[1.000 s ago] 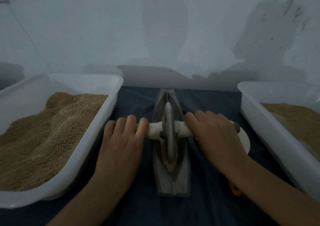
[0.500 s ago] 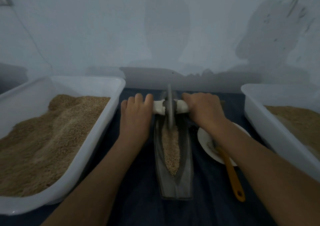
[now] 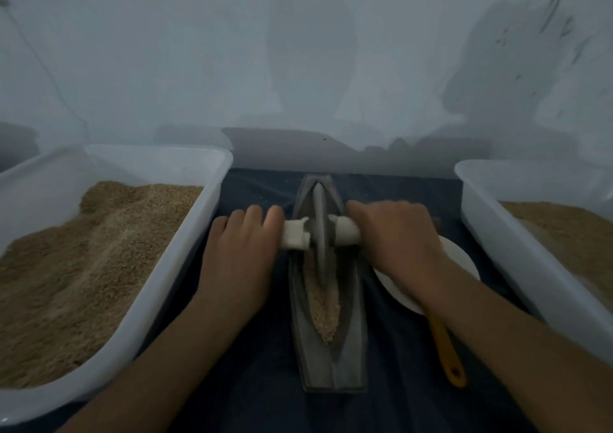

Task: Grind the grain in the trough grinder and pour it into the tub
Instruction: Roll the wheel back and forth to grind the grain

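Grain [image 3: 323, 303] lies in a thin pile down the middle of the trough grinder [image 3: 348, 343], a long grey boat-shaped dish that sits between the two hands and reaches back toward the person. Most of the grain is in the part nearer than the hands. A grey grinding wheel [image 3: 320, 233] stands on its edge in the groove, with a white-wrapped handle [image 3: 295, 238] sticking out of each side.

One end of the handle is under the left hand [image 3: 242, 253], whose fingers bend over the top of it. The other end is held by the right hand [image 3: 398, 240], with its fingers curled round it. Both hands are a bit blurry.

Just beside the left hand is a big white tub [image 3: 212, 183], filled with a heap of brown grain [image 3: 83, 266]. Out past the right hand is a second white tub [image 3: 517, 250], and it has some brown grain [image 3: 577, 233] in it too.

Under the right wrist is a small white dish [image 3: 461, 256]. A tool with an orange handle [image 3: 446, 349] pokes out from below the right arm, pointing back toward the person. What is on the tool's far end cannot be seen.

Everything sits on a dark blue cloth [image 3: 258, 399]. Behind it all is a pale wall [image 3: 298, 51] with grey shadows on it
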{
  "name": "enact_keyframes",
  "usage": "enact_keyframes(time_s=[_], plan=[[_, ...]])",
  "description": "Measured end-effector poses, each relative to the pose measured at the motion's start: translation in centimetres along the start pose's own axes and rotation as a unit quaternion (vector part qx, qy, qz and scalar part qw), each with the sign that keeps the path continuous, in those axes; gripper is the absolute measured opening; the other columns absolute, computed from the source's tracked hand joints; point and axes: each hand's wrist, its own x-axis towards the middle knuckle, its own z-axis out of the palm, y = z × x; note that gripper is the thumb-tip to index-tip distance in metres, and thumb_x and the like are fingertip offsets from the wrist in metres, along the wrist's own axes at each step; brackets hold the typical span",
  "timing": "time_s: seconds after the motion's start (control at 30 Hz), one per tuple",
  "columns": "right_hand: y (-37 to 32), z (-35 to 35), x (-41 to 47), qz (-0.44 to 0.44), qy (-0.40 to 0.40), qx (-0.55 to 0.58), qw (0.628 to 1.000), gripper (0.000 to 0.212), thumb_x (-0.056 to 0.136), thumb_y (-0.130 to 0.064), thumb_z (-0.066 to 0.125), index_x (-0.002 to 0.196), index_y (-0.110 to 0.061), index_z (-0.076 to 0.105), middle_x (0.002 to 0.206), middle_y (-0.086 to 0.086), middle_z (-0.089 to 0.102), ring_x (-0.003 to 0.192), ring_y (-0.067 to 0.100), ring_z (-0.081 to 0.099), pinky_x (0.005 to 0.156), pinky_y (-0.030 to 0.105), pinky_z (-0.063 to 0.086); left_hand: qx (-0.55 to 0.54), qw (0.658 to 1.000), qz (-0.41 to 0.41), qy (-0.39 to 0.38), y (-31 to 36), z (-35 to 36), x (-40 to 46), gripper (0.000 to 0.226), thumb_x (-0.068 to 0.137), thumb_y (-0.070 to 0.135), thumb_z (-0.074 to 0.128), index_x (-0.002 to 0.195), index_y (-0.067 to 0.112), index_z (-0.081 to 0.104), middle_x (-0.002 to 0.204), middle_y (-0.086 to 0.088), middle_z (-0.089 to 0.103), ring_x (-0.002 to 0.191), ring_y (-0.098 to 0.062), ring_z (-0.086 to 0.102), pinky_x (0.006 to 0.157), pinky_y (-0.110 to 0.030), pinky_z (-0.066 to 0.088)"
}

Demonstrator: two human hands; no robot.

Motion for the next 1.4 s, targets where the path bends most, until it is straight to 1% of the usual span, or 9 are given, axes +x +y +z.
enact_keyframes(time_s=[0.1,0.2,0.3,0.6,0.83,1.0,1.13,1.3,1.4], plan=[[1.4,1.1,4.7,0.023,-0.054,0.036,0.998,0.019,0.082,-0.041,0.069,0.092,-0.034,0.053,0.088,0.001,0.064,0.086,0.031,0.064,0.067,0.037,0.037,-0.005,0.999,-0.037,-0.006,0.3,0.7,4.1,0.042,0.081,0.018,0.073,0.111,0.022,0.044,0.107,-0.004,0.059,0.099,-0.028,0.058,0.081,-0.04,0.042],[2.0,1.6,6.1,0.045,-0.071,0.069,0.994,0.02,0.083,-0.038,0.067,0.083,-0.035,0.048,0.076,-0.003,0.052,0.085,0.031,0.064,0.066,0.037,0.038,-0.002,0.999,-0.05,0.0,0.6,1.0,6.5,0.042,0.083,0.021,0.074,0.114,0.021,0.045,0.107,-0.005,0.06,0.102,-0.029,0.058,0.085,-0.042,0.043],[1.2,1.6,4.2,0.069,-0.069,0.073,0.993,0.023,0.081,-0.037,0.071,0.094,-0.033,0.052,0.09,-0.001,0.065,0.084,0.029,0.064,0.066,0.036,0.039,0.01,1.0,-0.027,0.013,0.8,0.6,5.6,0.038,0.085,0.018,0.069,0.114,0.021,0.044,0.107,-0.004,0.057,0.101,-0.028,0.056,0.088,-0.04,0.042],[-1.5,-0.9,-4.4,-0.02,0.13,0.001,0.991,0.019,0.076,-0.01,0.056,0.093,-0.018,0.051,0.075,0.003,0.051,0.06,0.023,0.044,0.057,0.033,0.026,0.027,0.997,0.032,0.061,0.4,-0.3,-4.3,0.034,0.079,0.008,0.059,0.113,0.01,0.054,0.097,-0.012,0.051,0.084,-0.032,0.049,0.078,-0.045,0.041],[1.3,1.8,3.0,0.057,-0.071,0.055,0.994,0.024,0.077,-0.041,0.069,0.089,-0.035,0.05,0.083,-0.004,0.062,0.072,0.024,0.057,0.062,0.035,0.035,0.026,0.999,-0.03,0.017,1.0,0.4,3.4,0.039,0.084,0.015,0.07,0.114,0.021,0.046,0.104,-0.003,0.058,0.097,-0.026,0.057,0.086,-0.038,0.042],[2.9,2.4,6.1,0.088,-0.191,0.142,0.967,0.023,0.069,-0.041,0.073,0.091,-0.035,0.067,0.083,-0.005,0.065,0.066,0.013,0.056,0.056,0.028,0.041,0.024,0.998,-0.04,0.043,1.7,0.5,7.9,0.032,0.083,0.015,0.074,0.092,0.023,0.045,0.092,-0.003,0.057,0.091,-0.027,0.058,0.085,-0.04,0.042],[1.5,1.7,3.1,0.081,-0.103,0.105,0.986,0.025,0.08,-0.04,0.071,0.102,-0.035,0.06,0.089,-0.003,0.066,0.077,0.023,0.063,0.064,0.034,0.044,-0.002,0.998,-0.036,0.058,1.7,0.5,5.1,0.028,0.084,0.017,0.07,0.103,0.022,0.05,0.098,-0.004,0.057,0.094,-0.027,0.055,0.086,-0.04,0.041],[-1.7,-0.8,-2.5,-0.001,0.079,0.008,0.997,0.032,0.073,-0.018,0.073,0.096,-0.02,0.052,0.08,0.002,0.059,0.066,0.025,0.056,0.058,0.034,0.032,-0.051,0.998,0.017,0.031,-0.1,-0.3,-3.1,0.058,0.066,0.006,0.077,0.115,0.02,0.05,0.105,-0.004,0.054,0.094,-0.029,0.053,0.084,-0.042,0.043],[-1.6,-1.7,-5.1,-0.038,0.131,0.017,0.991,0.027,0.071,-0.011,0.061,0.094,-0.019,0.05,0.077,0.002,0.053,0.063,0.023,0.047,0.059,0.033,0.028,-0.039,0.996,0.04,0.067,0.0,-1.4,-5.7,0.046,0.067,0.002,0.063,0.109,0.018,0.053,0.097,-0.006,0.05,0.084,-0.03,0.048,0.076,-0.044,0.041]])
